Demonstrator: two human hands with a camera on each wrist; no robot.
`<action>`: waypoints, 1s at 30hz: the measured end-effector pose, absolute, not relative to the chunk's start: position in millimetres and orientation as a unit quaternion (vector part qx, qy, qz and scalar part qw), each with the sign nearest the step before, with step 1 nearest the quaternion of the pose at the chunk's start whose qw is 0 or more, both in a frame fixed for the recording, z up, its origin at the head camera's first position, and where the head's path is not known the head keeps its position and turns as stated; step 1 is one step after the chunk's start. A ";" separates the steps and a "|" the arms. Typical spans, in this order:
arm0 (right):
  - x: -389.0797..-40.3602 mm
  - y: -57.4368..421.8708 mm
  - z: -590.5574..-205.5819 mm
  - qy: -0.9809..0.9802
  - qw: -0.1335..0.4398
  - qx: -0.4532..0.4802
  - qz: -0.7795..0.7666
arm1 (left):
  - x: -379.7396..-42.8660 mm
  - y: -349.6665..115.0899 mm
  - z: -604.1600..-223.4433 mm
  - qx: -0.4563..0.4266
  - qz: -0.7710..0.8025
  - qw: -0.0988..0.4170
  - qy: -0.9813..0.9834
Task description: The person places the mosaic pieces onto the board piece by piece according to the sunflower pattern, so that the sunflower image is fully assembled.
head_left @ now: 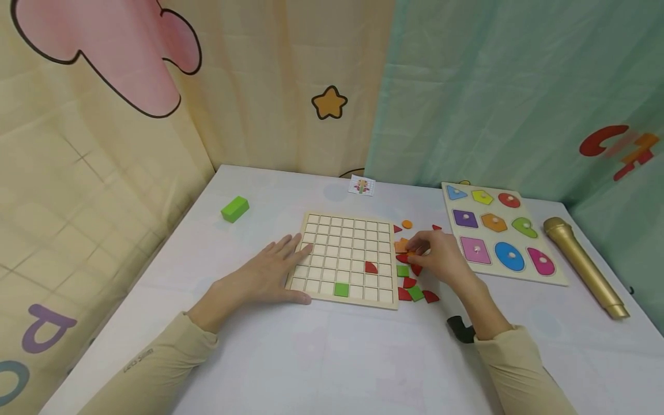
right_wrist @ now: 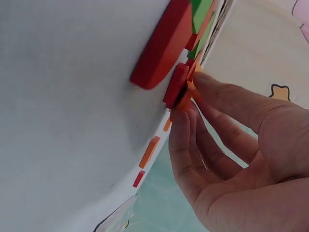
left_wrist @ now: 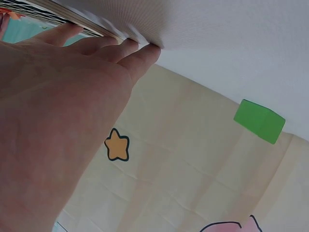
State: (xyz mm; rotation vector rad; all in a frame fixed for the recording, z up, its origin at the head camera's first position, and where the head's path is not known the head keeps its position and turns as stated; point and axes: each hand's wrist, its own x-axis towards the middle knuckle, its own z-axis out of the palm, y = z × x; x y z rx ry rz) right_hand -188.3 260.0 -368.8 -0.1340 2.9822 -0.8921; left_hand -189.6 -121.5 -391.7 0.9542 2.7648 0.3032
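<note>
My left hand (head_left: 264, 274) rests with fingers spread along the left edge of a wooden grid board (head_left: 344, 252). A red quarter-circle tile (head_left: 370, 267) and a green square tile (head_left: 341, 289) sit in its cells. Just off the board's right side, my right hand (head_left: 441, 256) pinches a small orange tile (right_wrist: 184, 99) between thumb and fingers, which partly cover it. Around those fingertips lie loose red tiles (head_left: 410, 282), green tiles (head_left: 403, 271) and another orange tile (head_left: 400, 246). In the right wrist view a red tile (right_wrist: 166, 46) lies close by the fingertips.
A shape puzzle board (head_left: 469, 222) with knobbed pieces lies at the right, beside a gold microphone (head_left: 586, 268). At the back stands a small picture card (head_left: 361, 185). A green block (head_left: 236, 209) is at the left. Near the right forearm lies a black object (head_left: 460, 329).
</note>
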 end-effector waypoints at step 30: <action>-205.8 211.2 -357.5 0.939 -0.032 -0.101 -0.329 | -187.8 -122.1 -391.3 0.322 0.110 0.097 0.935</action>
